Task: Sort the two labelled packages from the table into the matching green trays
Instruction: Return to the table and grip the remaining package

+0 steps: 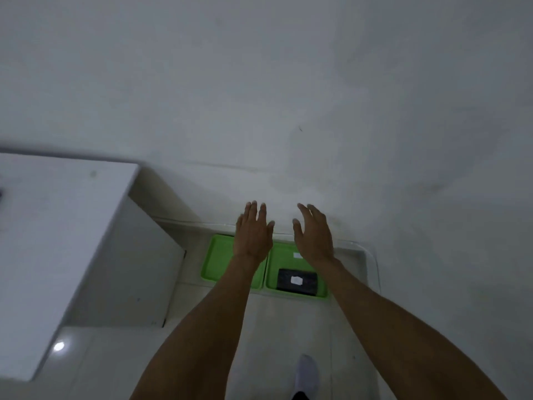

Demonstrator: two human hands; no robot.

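Two green trays lie side by side on the floor by the wall. The left tray [215,259] is partly hidden by my left forearm, and I see nothing in its visible part. The right tray [278,255] holds a black package [297,281] with a white label, and a small white tag is on the tray's far part. My left hand [253,233] and my right hand [313,232] hover above the trays' far edges, both with fingers spread and nothing in them.
A white table [57,226] stands at the left, its corner close to the left tray. A dark object shows at the table's far left edge. The white wall rises right behind the trays. My foot in a light shoe [307,373] is on the floor below.
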